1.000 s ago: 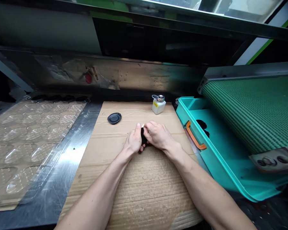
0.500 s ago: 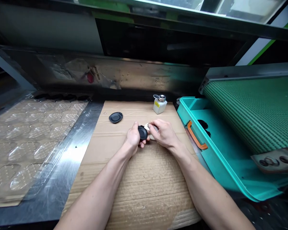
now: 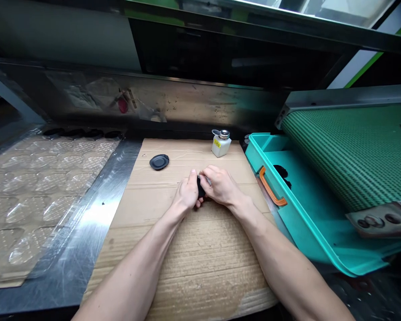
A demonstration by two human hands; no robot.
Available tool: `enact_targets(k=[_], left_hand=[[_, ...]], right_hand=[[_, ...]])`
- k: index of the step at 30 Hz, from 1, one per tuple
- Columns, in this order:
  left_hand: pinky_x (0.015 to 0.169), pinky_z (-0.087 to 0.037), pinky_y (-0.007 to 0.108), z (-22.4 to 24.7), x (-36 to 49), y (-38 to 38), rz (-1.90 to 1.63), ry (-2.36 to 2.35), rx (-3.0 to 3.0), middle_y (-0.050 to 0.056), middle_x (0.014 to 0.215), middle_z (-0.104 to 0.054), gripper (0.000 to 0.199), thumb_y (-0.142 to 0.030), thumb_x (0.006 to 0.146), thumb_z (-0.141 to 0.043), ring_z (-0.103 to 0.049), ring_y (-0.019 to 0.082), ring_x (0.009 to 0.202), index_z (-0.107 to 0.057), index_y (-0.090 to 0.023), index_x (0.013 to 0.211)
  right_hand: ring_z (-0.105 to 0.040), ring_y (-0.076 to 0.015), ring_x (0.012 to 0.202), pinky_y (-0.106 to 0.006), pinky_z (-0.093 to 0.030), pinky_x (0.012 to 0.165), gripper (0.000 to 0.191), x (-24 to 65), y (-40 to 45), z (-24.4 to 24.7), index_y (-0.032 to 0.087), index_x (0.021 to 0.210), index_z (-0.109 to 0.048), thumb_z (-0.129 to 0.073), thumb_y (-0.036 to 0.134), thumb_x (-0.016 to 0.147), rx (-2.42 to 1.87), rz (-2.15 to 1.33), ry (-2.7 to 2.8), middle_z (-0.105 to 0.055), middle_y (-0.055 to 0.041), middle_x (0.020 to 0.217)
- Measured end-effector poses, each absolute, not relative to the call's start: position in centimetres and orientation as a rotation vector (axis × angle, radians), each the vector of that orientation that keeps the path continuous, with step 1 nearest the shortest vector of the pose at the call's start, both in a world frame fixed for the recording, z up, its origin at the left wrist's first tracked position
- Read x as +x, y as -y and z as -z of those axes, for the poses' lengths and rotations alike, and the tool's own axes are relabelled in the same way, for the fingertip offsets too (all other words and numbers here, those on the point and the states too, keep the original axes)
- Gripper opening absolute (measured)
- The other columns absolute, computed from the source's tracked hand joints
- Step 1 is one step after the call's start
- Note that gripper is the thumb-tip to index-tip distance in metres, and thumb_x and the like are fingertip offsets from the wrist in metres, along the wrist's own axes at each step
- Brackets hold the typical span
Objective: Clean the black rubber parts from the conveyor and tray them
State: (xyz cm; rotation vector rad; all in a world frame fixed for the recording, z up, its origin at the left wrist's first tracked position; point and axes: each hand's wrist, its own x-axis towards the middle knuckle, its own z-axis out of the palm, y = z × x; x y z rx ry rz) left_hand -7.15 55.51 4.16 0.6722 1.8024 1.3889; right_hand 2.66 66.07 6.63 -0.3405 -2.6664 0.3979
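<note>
My left hand [image 3: 188,191] grips a black oval rubber-like part [image 3: 200,189] on the cardboard's middle, and my right hand [image 3: 220,187] presses in against it from the right. Most of the part is hidden between my hands. A small pale item [image 3: 207,180] shows between my right fingertips, too small to name. A matching black oval piece [image 3: 159,162] lies on the cardboard [image 3: 173,267] to the left. Beyond my right hand stands a white pump-top dispenser bottle [image 3: 221,145] with a yellow label.
To the right sits a teal tray [image 3: 287,223] with an orange handle [image 3: 270,189] and black parts inside. Past it runs a green conveyor belt [image 3: 347,151]. On the left lies a clear plastic blister tray [image 3: 43,191] on a steel surface [image 3: 87,240].
My hands have closed together around the black part, which showed more plainly half a second ago. The view has shifted slightly.
</note>
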Motion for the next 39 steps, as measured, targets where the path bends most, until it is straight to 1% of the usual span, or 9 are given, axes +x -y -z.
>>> enact_targets(k=[9, 13, 17, 22, 26, 29, 33, 36, 39], left_hand=[[0.033, -0.037, 0.023, -4.6, -6.5, -55.2, -1.381, -1.89, 0.736, 0.003, 0.04, -0.053, 0.073, -0.066, 0.093, -0.02, -0.051, 0.014, 0.032, -0.06, -0.016, 0.06], [0.031, -0.034, 0.023, -4.7, -6.2, -55.3, -1.427, -1.81, 0.747, 0.004, 0.041, -0.053, 0.069, -0.065, 0.093, -0.027, -0.048, 0.013, 0.031, -0.061, -0.014, 0.06], [0.03, -0.031, 0.021, -5.8, -7.6, -55.5, -1.612, -1.47, 0.355, 0.008, 0.055, -0.06, 0.062, -0.056, 0.096, -0.028, -0.045, 0.011, 0.036, -0.064, -0.008, 0.078], [0.031, -0.029, 0.013, -7.7, -10.6, -54.7, -1.573, -0.928, -0.084, 0.01, 0.066, -0.057, 0.062, -0.047, 0.099, -0.018, -0.044, 0.007, 0.043, -0.059, 0.0, 0.098], [0.034, -0.036, 0.012, -7.9, -11.1, -54.4, -1.582, -0.801, -0.174, 0.011, 0.069, -0.057, 0.059, -0.046, 0.1, -0.018, -0.047, 0.007, 0.047, -0.056, 0.0, 0.103], [0.038, -0.043, 0.016, -7.7, -10.7, -54.4, -1.666, -0.968, -0.059, 0.013, 0.071, -0.061, 0.054, -0.047, 0.1, -0.024, -0.051, 0.009, 0.047, -0.056, -0.004, 0.098], [0.047, -0.05, 0.02, -7.4, -12.0, -53.3, -1.86, -1.388, 0.264, 0.013, 0.084, -0.067, 0.034, -0.046, 0.095, -0.047, -0.065, 0.015, 0.06, -0.055, -0.013, 0.096], [0.045, -0.046, 0.017, -7.5, -15.1, -51.9, -1.851, -1.763, 0.486, 0.007, 0.089, -0.065, 0.026, -0.04, 0.09, -0.059, -0.067, 0.014, 0.063, -0.056, -0.017, 0.102], [0.039, -0.039, 0.016, -8.2, -18.6, -51.3, -1.573, -2.175, 0.689, 0.005, 0.086, -0.063, 0.028, -0.039, 0.088, -0.059, -0.061, 0.011, 0.05, -0.059, -0.019, 0.107]], right_hand=[[-0.056, -0.0145, 0.074, -0.024, -0.037, 0.069, 0.019, 2.7, -65.7, -7.1, 0.019, 0.082, -0.058, -0.045, 0.024, 0.095, -0.388, -0.354, 2.673, -0.062, -0.0039, 0.085], [-0.059, -0.0149, 0.076, -0.024, -0.038, 0.072, 0.018, 3.2, -65.7, -7.6, 0.019, 0.08, -0.06, -0.048, 0.022, 0.093, -0.444, -0.388, 2.706, -0.065, -0.0035, 0.081], [-0.062, -0.0155, 0.079, -0.024, -0.039, 0.073, 0.021, 4.2, -66.9, -8.1, 0.02, 0.084, -0.065, -0.047, 0.024, 0.093, -0.614, -0.427, 2.706, -0.069, -0.004, 0.085], [-0.063, -0.0228, 0.084, -0.03, -0.04, 0.072, 0.024, 5.5, -69.2, -8.2, 0.022, 0.091, -0.071, -0.048, 0.028, 0.091, -1.158, -0.315, 2.705, -0.07, -0.0081, 0.085], [-0.058, -0.0257, 0.102, -0.032, -0.042, 0.08, 0.028, 5.6, -69.1, -7.9, 0.023, 0.103, -0.07, -0.044, 0.034, 0.097, -1.065, -0.226, 2.661, -0.065, -0.0102, 0.102], [-0.056, -0.0236, 0.102, -0.032, -0.042, 0.081, 0.034, 5.1, -67.3, -7.5, 0.025, 0.113, -0.065, -0.042, 0.047, 0.098, -0.82, -0.336, 2.673, -0.06, -0.0086, 0.11], [-0.054, -0.0244, 0.103, -0.034, -0.04, 0.084, 0.044, 4.1, -65.2, -6.4, 0.027, 0.118, -0.061, -0.058, 0.059, 0.088, -0.59, -0.424, 2.78, -0.057, -0.0068, 0.111], [-0.052, -0.0242, 0.105, -0.035, -0.038, 0.088, 0.041, 3.7, -65.0, -5.6, 0.027, 0.12, -0.059, -0.06, 0.054, 0.088, -0.578, -0.459, 2.763, -0.057, -0.0062, 0.111], [-0.051, -0.0242, 0.107, -0.036, -0.037, 0.09, 0.04, 3.6, -65.4, -5.4, 0.028, 0.12, -0.058, -0.06, 0.053, 0.088, -0.582, -0.489, 2.749, -0.056, -0.006, 0.112]])
